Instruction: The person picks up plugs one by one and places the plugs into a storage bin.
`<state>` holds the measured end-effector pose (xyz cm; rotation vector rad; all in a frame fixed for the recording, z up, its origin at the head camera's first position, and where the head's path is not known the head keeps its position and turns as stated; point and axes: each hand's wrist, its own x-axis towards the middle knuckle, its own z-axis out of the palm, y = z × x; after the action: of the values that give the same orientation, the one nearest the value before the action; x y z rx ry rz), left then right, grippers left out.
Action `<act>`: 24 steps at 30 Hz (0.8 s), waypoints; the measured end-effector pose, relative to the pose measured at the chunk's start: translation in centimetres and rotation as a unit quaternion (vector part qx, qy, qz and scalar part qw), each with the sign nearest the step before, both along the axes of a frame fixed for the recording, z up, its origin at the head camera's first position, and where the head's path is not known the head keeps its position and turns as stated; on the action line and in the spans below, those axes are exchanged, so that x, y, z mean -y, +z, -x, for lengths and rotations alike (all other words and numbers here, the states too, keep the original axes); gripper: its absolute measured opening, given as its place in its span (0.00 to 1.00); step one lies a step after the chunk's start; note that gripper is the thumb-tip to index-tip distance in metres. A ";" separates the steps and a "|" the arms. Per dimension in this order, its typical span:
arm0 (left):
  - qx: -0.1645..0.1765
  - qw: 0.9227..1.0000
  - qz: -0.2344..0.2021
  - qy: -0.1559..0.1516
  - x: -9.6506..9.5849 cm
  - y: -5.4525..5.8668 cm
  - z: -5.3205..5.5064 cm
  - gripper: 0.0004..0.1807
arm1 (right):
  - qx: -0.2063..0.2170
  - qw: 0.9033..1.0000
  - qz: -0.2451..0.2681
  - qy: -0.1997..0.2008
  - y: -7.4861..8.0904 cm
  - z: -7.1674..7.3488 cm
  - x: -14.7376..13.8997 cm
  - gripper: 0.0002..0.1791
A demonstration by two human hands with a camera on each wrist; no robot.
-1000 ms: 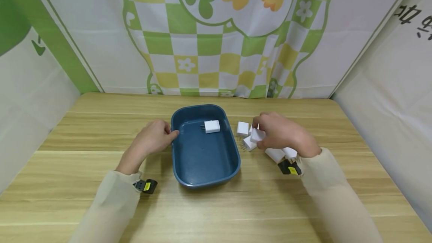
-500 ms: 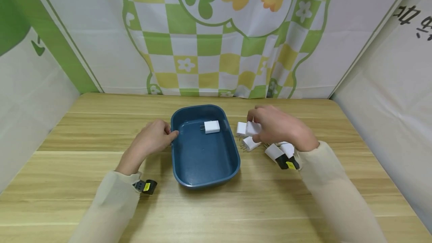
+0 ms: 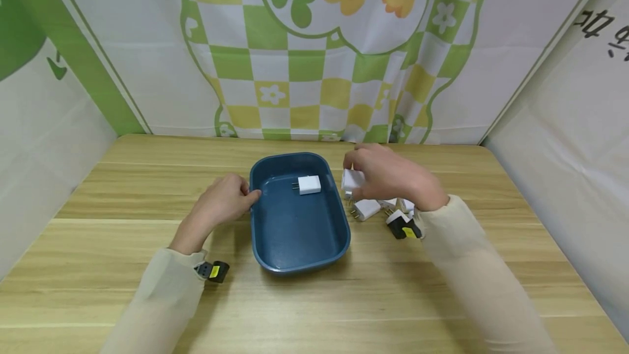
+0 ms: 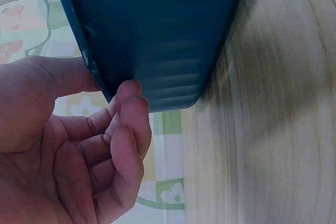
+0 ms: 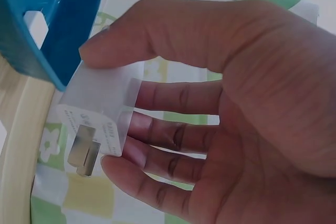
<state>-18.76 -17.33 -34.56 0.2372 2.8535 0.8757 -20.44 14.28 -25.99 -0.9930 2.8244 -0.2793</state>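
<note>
My left hand point(image 3: 221, 204) pinches the left rim of a dark blue plastic bin point(image 3: 295, 239), thumb over the edge and fingers outside the wall. One white charger plug point(image 3: 309, 184) lies inside the bin towards the back, its prongs pointing left. Just right of the bin, my right hand point(image 3: 393, 176) holds another white charger plug point(image 5: 100, 95) between thumb and fingers; two flat metal prongs point(image 5: 84, 150) show in the right wrist view. Below that hand, a further charger plug point(image 3: 366, 210) lies on the table, and more are partly hidden under the wrist.
The wooden table point(image 3: 314, 316) carries everything. A checked green and yellow curtain point(image 3: 304, 70) hangs along its back edge, with white cloth walls at both sides. Small black cameras point(image 3: 213, 271) are strapped at both wrists.
My right hand has moved left and slightly back towards the bin, carrying the charger plug. The left hand and the bin stay in place.
</note>
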 end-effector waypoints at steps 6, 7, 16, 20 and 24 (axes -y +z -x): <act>0.000 1.000 0.001 0.000 0.0 0.0 0.0 0.21 | 0.004 1.000 -0.010 0.008 0.6 0.2 1.3 0.22; 0.000 1.000 0.001 0.000 0.0 0.1 0.0 0.21 | 0.005 1.000 -0.011 0.010 0.6 0.3 1.5 0.22; 0.002 1.000 -0.001 0.003 -0.1 0.2 -0.1 0.21 | 0.016 0.999 -0.027 0.021 0.7 1.0 3.5 0.23; 0.001 1.000 -0.003 0.002 -0.1 0.2 -0.1 0.21 | 0.012 0.999 -0.030 0.031 0.6 1.3 4.5 0.19; 0.000 1.000 -0.002 0.001 -0.1 0.2 -0.1 0.21 | 0.012 0.999 -0.030 0.037 0.4 1.6 5.5 0.14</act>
<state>-18.66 -17.26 -34.37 0.2360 2.8529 0.8830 -22.06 8.82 -25.55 -1.0707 2.7499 -0.1970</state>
